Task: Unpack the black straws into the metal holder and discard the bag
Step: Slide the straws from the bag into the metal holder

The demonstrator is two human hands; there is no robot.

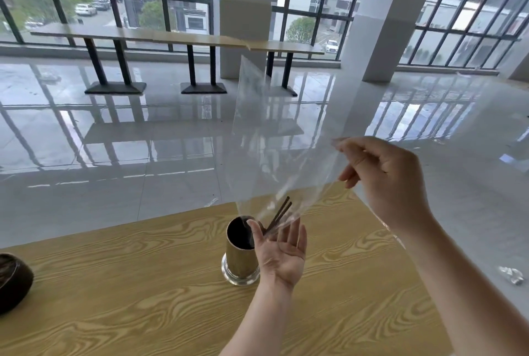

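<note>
Wood-grain table [114, 298] fills the foreground, and both forearms reach out over it. The left hand [282, 252] is low, palm up, fingers straight and spread, holding nothing that I can make out. The right hand [383, 181] is high and well apart from it, fingers curled and pinching the upper edge of the clear bag [280, 141], which hangs down and across towards the left palm.

Two black straws [279, 217] show at the bag's low end, just above the left fingers. Their long axis is slanted: top ends up towards the right hand, bottom ends down towards the left thumb. The metal holder [240, 264] stands upright immediately on the thumb side of the left hand, its dark mouth right by the thumb tip; whether the thumb touches the rim, I can't tell.

So the left hand is by far the nearer one, and I'd judge the straws need guiding a little further thumbward to drop in.

Room is fair: bare tabletop lies around the holder, though the table's far edge runs close beyond it. A dark bowl [14, 281] sits far out to the left, and a crumpled scrap [512, 275] lies on the floor beyond the right forearm.
</note>
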